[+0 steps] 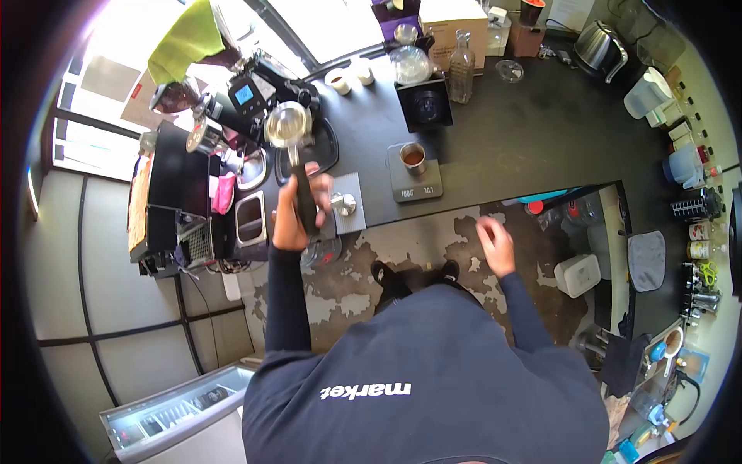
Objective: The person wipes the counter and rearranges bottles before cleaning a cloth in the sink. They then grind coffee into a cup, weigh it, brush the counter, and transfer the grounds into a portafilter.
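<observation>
Gleaming steel portafilter (pixel 288 127), basket empty

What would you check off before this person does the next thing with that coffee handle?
1. Left hand has a firm grip on the portafilter: ok.
2. Portafilter basket has no grounds in it: cannot tell, glare.
3. Right hand free: ok, it holds nothing.
4. Cup sits on the scale: ok.
5. Tamper within reach on its mat: ok.
6. Scale reading: cannot tell, too small.
</observation>
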